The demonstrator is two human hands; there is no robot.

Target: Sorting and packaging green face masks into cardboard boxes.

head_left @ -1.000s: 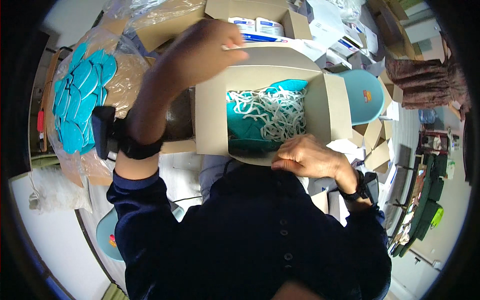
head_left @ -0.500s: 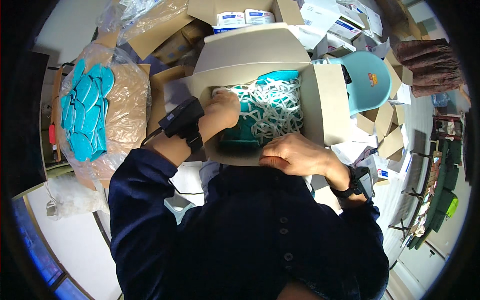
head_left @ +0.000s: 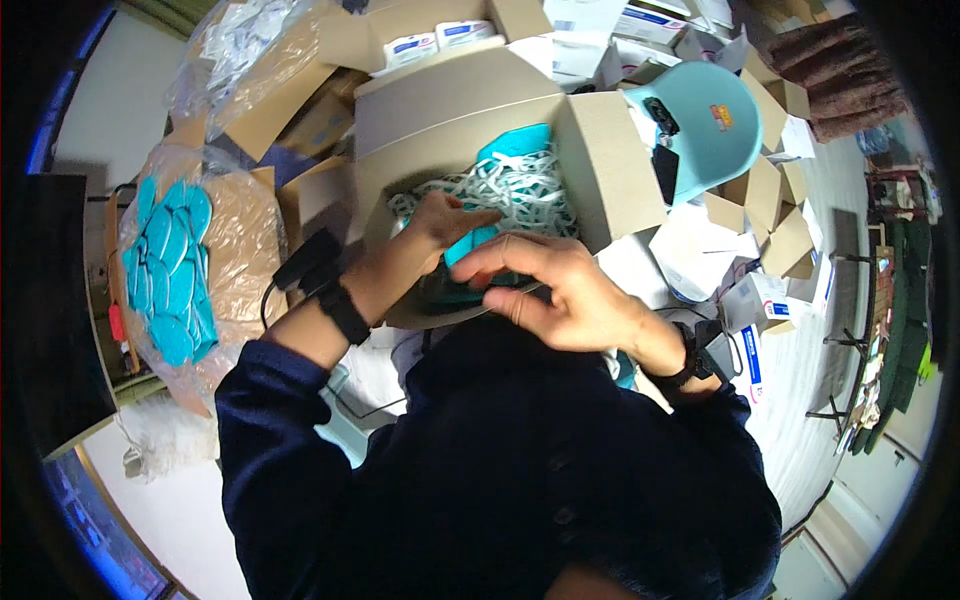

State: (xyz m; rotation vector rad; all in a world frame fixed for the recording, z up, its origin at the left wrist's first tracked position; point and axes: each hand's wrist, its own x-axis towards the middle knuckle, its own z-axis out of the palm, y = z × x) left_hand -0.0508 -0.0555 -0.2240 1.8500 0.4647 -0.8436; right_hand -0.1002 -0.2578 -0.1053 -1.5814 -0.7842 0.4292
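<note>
An open cardboard box [head_left: 610,165] stands in front of me, holding a heap of thin white straps [head_left: 520,190] and teal pieces. A flat teal piece [head_left: 548,138] leans at its far inner side. My left hand [head_left: 436,222] is inside the box, its fingers closed at the upper edge of a bright teal flat piece [head_left: 470,243]; some fingertips are hidden. Over the near edge, my right hand [head_left: 555,285] curves toward that piece, thumb and fingers apart. Both wrists wear black straps with small devices.
To the left, teal oval pads [head_left: 170,270] lie on a plastic-wrapped carton [head_left: 245,245]. A light blue plastic stool [head_left: 715,130] with dark small objects stands at the right. Behind are opened cartons [head_left: 390,22] with white packs. White and brown boxes [head_left: 755,300] litter the right side.
My right hand has left the box's near edge and come up and left with its fingers spreading. My left hand has drawn back from the far left straps. The view has shifted.
</note>
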